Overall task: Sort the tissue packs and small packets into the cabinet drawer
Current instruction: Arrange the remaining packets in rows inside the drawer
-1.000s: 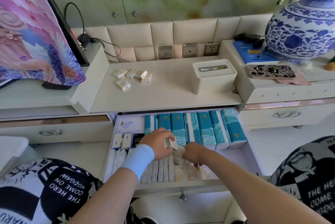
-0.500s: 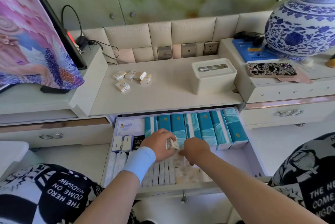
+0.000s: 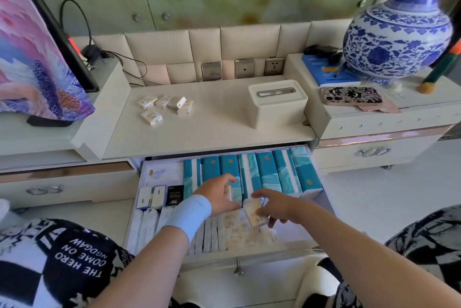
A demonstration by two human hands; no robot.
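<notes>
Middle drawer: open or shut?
Open. The drawer is pulled out from under the countertop; the teal tissue packs inside are exposed.

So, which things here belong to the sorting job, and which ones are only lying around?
Job: open drawer, teal tissue packs, five loose packets on the counter, beige packet gripped by the right hand, pale packet pinched by the left hand.

Lying about: white tissue box, blue-and-white vase, patterned phone, blue book, screen.
</notes>
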